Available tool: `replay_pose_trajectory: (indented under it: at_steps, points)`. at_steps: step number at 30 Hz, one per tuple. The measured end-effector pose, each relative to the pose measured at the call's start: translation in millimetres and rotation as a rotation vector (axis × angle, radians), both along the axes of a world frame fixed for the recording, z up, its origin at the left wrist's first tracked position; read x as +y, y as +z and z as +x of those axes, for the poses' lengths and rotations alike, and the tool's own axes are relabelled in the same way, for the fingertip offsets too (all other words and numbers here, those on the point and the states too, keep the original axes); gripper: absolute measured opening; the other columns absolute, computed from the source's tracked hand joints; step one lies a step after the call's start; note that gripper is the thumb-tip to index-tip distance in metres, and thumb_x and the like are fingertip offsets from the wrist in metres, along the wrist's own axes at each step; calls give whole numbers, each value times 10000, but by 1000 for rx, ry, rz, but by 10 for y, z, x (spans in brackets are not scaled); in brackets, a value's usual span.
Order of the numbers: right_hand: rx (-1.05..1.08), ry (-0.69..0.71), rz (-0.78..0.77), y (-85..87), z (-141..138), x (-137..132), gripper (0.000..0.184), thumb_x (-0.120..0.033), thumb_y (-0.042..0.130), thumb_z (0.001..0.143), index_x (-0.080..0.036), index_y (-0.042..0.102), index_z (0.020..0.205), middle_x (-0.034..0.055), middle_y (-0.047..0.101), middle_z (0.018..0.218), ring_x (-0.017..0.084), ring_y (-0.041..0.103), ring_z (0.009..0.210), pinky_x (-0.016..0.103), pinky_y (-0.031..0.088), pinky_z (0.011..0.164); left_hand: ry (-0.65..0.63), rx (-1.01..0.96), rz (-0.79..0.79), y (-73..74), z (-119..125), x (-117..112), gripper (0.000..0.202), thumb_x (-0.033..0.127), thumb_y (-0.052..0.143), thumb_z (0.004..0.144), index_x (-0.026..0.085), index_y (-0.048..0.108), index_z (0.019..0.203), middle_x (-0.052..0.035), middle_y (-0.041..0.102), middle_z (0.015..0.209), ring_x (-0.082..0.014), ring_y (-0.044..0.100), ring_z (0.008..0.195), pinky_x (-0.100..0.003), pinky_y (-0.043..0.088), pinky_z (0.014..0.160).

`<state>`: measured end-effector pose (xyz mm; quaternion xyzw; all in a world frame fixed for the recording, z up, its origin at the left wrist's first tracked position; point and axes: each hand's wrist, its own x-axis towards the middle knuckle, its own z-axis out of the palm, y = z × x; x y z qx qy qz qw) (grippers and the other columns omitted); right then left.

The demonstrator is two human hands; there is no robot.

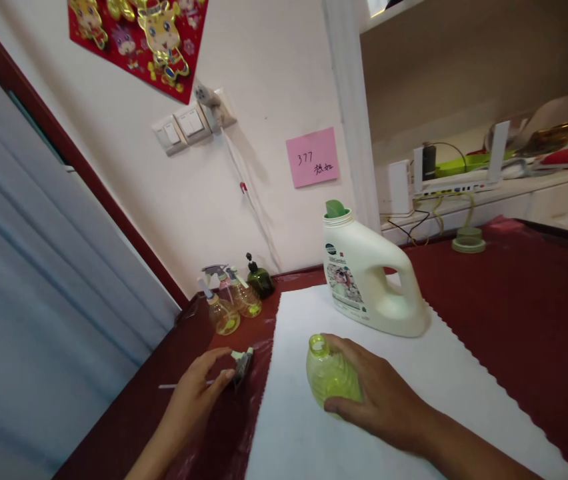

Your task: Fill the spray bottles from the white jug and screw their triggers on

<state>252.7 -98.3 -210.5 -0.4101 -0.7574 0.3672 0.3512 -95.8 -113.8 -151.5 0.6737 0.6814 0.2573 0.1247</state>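
My right hand (379, 393) is wrapped round a small yellow-green bottle (329, 375) with an uncapped neck, standing on a white mat (444, 373). My left hand (199, 387) rests on the dark red tabletop, its fingers pinched on a spray-pump head (241, 363) whose thin white tube (169, 386) trails to the left. A large white detergent jug (369, 280) with an open green cap stands on the mat just beyond the small bottle.
Several small spray bottles (237, 300) stand at the wall on the left. A pink note (313, 157), wall switches (189, 123) and a hanging cable are on the wall. A shelf at right holds a router (459, 177) and clutter. A grey curtain (39, 280) hangs at left.
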Motion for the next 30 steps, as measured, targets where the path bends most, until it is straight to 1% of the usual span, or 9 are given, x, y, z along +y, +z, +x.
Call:
replay_pose_trajectory:
  at_steps: [5, 9, 12, 16, 19, 22, 26, 29, 30]
  points:
    - [-30, -16, 48, -21, -25, -8, 838, -419, 739, 828, -217, 400, 1567, 142, 531, 1572, 341, 531, 1412, 559, 398, 1206, -52, 332, -122, -209, -121, -2, 476, 386, 503, 915, 163, 703, 1284, -150, 701, 1373, -324, 601, 1309, -456, 412, 1152]
    - [-44, -25, 70, -32, -37, -2, 864, -431, 739, 831, -202, 379, 1582, 155, 528, 1572, 345, 540, 1403, 554, 413, 1198, -10, 386, -135, -325, -134, 16, 497, 270, 501, 863, 153, 696, 1306, -157, 709, 1375, -335, 625, 1297, -474, 419, 1140]
    - [-59, -25, 81, -24, -37, -3, 871, -431, 734, 833, -181, 377, 1586, 177, 516, 1578, 362, 545, 1397, 565, 424, 1185, 1, 407, -133, -344, -144, 24, 495, 239, 493, 855, 169, 693, 1302, -151, 716, 1369, -328, 653, 1271, -462, 440, 1117]
    - [-54, -27, 90, -6, -32, -19, 867, -423, 730, 831, -177, 376, 1584, 188, 520, 1572, 368, 561, 1379, 572, 434, 1169, 12, 430, -103, -295, -98, 2, 409, 221, 485, 865, 213, 735, 1188, -135, 761, 1280, -339, 699, 1192, -456, 487, 1037]
    - [-33, -23, 89, 9, -34, -27, 844, -426, 729, 829, -201, 393, 1570, 177, 540, 1557, 366, 570, 1366, 577, 441, 1157, 21, 429, -48, -203, -53, -29, 366, 226, 488, 880, 241, 749, 1136, -124, 779, 1237, -355, 725, 1135, -455, 519, 965]
    - [-27, -17, 89, 20, -42, -25, 853, -430, 733, 823, -194, 395, 1570, 180, 556, 1537, 372, 573, 1357, 578, 450, 1142, 30, 288, 86, -41, -3, -58, 362, 269, 529, 887, 246, 733, 1184, -109, 777, 1244, -341, 725, 1134, -441, 532, 967]
    - [-29, -28, 69, 29, -45, -22, 872, -445, 735, 821, -199, 385, 1581, 180, 577, 1503, 385, 598, 1311, 588, 473, 1102, 24, -147, 279, 295, 227, -84, 398, 399, 693, 846, 236, 725, 1208, -70, 793, 1156, -313, 736, 1043, -391, 585, 912]
    - [-22, -27, 57, 47, -38, -24, 887, -441, 741, 812, -197, 383, 1586, 182, 576, 1501, 391, 600, 1301, 589, 468, 1103, 2, -603, 353, 613, 605, -84, 428, 414, 806, 818, 238, 728, 1201, -38, 804, 1046, -251, 755, 919, -296, 628, 760]
    - [-24, -27, 52, 55, -36, -25, 896, -440, 746, 806, -194, 382, 1587, 184, 577, 1499, 394, 601, 1300, 591, 465, 1105, -34, -754, 385, 727, 760, -81, 408, 391, 815, 831, 245, 727, 1201, -29, 800, 1056, -222, 753, 920, -262, 628, 763]
